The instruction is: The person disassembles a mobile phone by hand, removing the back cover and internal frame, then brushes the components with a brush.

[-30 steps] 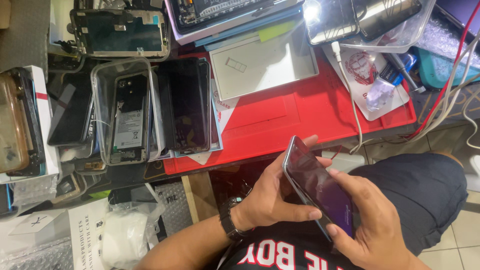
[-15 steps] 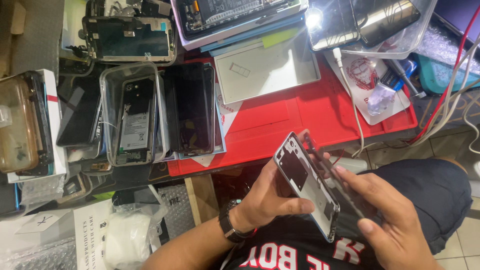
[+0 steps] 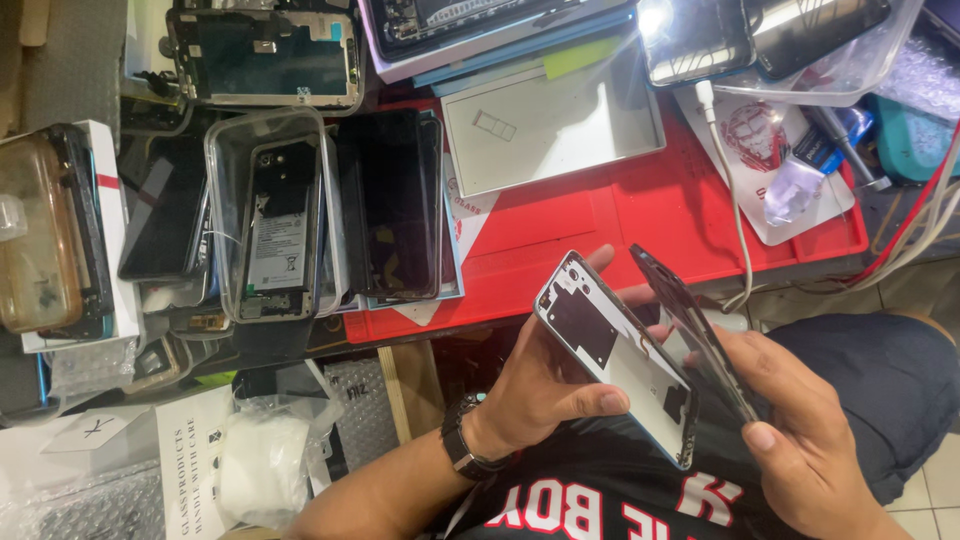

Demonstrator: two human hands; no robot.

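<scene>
Here, left hand [image 3: 545,385] grips back cover [image 3: 620,355], right hand [image 3: 800,440] pinches screen [image 3: 690,335] — fingers partly hidden.

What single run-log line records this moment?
left hand: holds back cover | right hand: holds phone body | parts: apart | behind: red mat

Cluttered repair bench ahead of the grip. Red work mat [image 3: 640,215] on top, white shallow tray [image 3: 560,125] lying on it further out. Clear plastic tub [image 3: 225,150] up-left of the grip, holding an opened phone. Dark screen panels [image 3: 390,200] stacked just beside it. Bubble wrap [image 3: 90,505] and a white paper sheet [image 3: 185,465] low on the far left. Pale floor tile [image 3: 940,480] at lower right. Bright lamp glare [image 3: 655,18] at top.
</scene>
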